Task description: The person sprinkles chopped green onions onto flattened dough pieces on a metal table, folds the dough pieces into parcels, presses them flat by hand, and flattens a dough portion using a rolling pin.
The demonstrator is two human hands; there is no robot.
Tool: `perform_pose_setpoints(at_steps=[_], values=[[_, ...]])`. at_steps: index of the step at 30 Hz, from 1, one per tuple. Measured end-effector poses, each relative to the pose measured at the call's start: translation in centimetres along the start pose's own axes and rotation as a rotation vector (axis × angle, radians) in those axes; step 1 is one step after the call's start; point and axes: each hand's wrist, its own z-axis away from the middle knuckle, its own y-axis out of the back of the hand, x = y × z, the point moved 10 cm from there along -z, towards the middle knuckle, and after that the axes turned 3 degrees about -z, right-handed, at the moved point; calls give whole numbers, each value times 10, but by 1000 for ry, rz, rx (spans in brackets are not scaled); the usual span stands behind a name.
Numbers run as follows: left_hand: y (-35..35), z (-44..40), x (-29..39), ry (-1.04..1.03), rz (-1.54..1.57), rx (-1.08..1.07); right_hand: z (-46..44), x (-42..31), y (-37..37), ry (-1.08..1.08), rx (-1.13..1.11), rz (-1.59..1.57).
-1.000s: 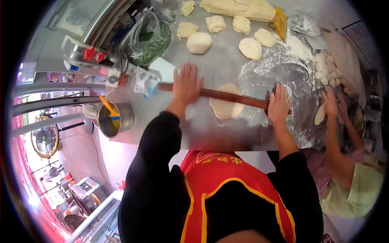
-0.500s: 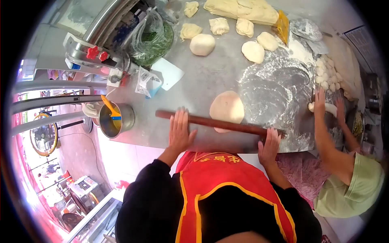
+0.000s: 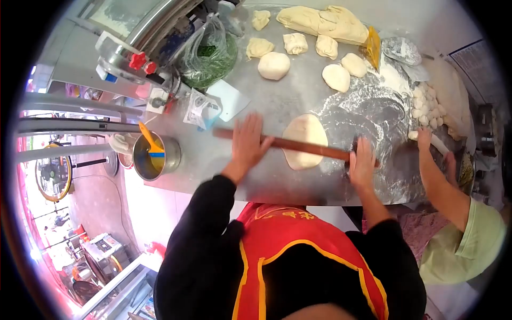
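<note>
A brown wooden rolling pin (image 3: 312,149) lies across a flat oval sheet of dough (image 3: 305,130) on the metal table (image 3: 210,160). My left hand (image 3: 248,143) rests flat over the pin's left part, its fingers stretched forward. Near the other end, my right hand (image 3: 363,162) presses on the pin, fingers also extended. Neither hand wraps round it. Beyond the sheet are a round dough piece (image 3: 274,65), two smooth ones (image 3: 336,78) at the right, several rough lumps (image 3: 295,43) and a long dough slab (image 3: 322,23).
At the left edge stands a metal pot (image 3: 156,156) with an orange-handled brush (image 3: 151,140). A bag of greens (image 3: 208,61) and a white scraper (image 3: 228,99) lie behind it. On the right, a co-worker's hands (image 3: 424,140) hold a dough strip (image 3: 438,144) near small dough pieces (image 3: 426,105).
Both my hands have pushed the rolling pin forward, from the sheet's near part to its middle. The co-worker's hands have shifted along the dough strip.
</note>
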Motion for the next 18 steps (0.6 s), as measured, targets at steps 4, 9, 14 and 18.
perform_pose_setpoints(at_steps=[4,9,14,18], values=[[4,70,10,-88,63,45,26,-16,-16,23,-110,-61],[28,68,23,-160,199,68,-112,-104,-86,38,-410,-582],[36,105,40,-95,157,41,-82,-244,-141,761,-820,-315],[42,117,50,-79,176,73,-95,-246,-125,483,-675,-382]])
